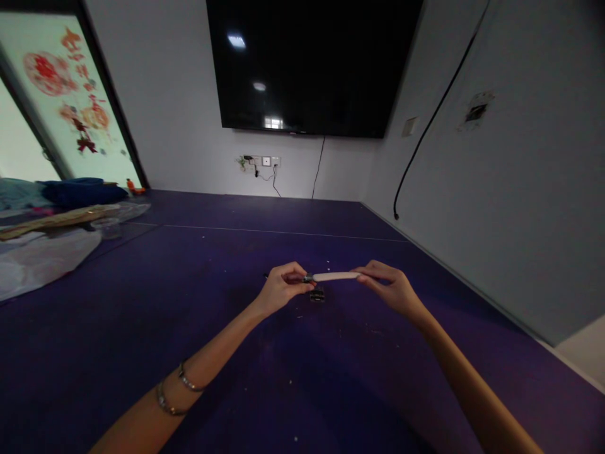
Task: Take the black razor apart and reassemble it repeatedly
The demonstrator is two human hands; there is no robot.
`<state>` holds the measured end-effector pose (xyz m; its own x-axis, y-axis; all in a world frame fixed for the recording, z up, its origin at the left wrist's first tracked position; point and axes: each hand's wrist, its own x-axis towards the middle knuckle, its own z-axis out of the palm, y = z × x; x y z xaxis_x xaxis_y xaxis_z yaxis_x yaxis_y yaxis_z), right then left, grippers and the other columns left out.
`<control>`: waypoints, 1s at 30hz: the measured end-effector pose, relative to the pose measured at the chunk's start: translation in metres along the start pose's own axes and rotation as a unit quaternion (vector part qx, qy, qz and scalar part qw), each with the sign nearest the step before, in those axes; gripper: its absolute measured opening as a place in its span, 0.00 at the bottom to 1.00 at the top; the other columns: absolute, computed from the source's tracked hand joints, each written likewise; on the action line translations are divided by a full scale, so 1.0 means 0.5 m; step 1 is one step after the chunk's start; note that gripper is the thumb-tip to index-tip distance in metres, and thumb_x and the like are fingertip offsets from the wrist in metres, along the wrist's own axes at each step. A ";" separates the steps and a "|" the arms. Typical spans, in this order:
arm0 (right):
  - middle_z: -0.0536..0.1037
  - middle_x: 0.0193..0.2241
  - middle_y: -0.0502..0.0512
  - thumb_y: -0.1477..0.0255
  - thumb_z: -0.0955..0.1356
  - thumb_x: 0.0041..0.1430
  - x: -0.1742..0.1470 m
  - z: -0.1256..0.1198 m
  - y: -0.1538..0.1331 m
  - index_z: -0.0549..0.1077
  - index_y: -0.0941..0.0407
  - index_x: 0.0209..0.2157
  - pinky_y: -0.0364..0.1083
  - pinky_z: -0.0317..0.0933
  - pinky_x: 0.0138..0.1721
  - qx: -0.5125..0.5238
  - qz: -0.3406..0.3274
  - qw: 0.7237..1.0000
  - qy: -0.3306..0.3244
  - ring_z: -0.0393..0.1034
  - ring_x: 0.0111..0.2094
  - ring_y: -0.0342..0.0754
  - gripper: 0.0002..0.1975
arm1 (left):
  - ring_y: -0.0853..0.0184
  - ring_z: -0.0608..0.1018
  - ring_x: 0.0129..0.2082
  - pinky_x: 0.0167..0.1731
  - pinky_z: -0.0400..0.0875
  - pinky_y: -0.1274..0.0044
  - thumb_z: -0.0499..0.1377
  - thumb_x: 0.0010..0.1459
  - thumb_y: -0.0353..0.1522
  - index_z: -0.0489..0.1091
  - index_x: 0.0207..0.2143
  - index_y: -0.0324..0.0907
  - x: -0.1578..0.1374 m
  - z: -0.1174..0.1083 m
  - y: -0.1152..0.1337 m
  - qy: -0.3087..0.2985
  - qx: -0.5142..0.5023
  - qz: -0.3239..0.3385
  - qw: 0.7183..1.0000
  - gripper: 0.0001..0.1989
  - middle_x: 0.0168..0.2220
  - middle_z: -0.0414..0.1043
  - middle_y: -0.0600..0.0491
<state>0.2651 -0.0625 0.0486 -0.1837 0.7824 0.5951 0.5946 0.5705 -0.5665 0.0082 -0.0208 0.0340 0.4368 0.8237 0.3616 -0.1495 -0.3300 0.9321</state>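
A slim pale stick (336, 276) with a dark, metallic-looking end is held level between my two hands, just above the purple surface. My left hand (282, 287) is closed in a pinch around the metallic end, and its fingers cover part of it. Left of those fingers a small dark tip shows; whether it belongs to the stick I cannot tell. At the opposite end, the thumb and fingers of my right hand (388, 287) pinch the pale tip. Beneath the stick, close to my left fingertips, lies a small black block-like object (317, 294), too small to identify.
The purple surface (212, 353) carries scattered pale specks. At the left lie a whitish sheet (51, 258), a clear plastic container (108, 227) and dark blue cloth (82, 192). A large screen (316, 69) hangs on the wall; a black cable (428, 123) runs down at the right.
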 end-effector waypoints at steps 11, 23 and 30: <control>0.73 0.26 0.54 0.61 0.65 0.55 -0.006 -0.003 0.043 0.77 0.57 0.33 0.44 0.58 0.31 0.005 0.049 0.998 0.050 0.66 0.29 0.46 0.15 | 0.69 0.76 0.22 0.25 0.71 0.75 0.64 0.45 0.30 0.62 0.27 0.38 -0.002 0.000 0.012 0.010 -0.043 0.001 0.999 0.11 0.26 0.75 0.50; 0.63 0.17 0.44 0.55 0.60 0.57 -0.002 0.082 -0.024 0.63 0.55 0.34 0.40 0.49 0.15 0.227 0.185 0.955 0.038 0.55 0.15 0.38 0.17 | 0.77 0.63 0.14 0.15 0.63 0.83 0.59 0.50 0.35 0.63 0.36 0.39 0.003 0.014 -0.028 0.078 -0.009 -0.038 0.996 0.12 0.17 0.62 0.62; 0.69 0.21 0.46 0.58 0.67 0.48 -0.009 0.116 -0.057 0.65 0.56 0.39 0.40 0.50 0.17 0.317 0.248 0.914 0.044 0.59 0.17 0.39 0.20 | 0.77 0.58 0.16 0.13 0.58 0.84 0.53 0.55 0.43 0.70 0.37 0.38 0.007 0.010 -0.028 0.098 -0.009 -0.045 0.994 0.18 0.20 0.53 0.61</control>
<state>0.2034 -0.0677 0.0290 0.0656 0.9772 0.2021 0.0104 0.2018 -0.9794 0.0164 -0.0155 0.0222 0.2682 0.9242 0.2718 -0.1345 -0.2435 0.9605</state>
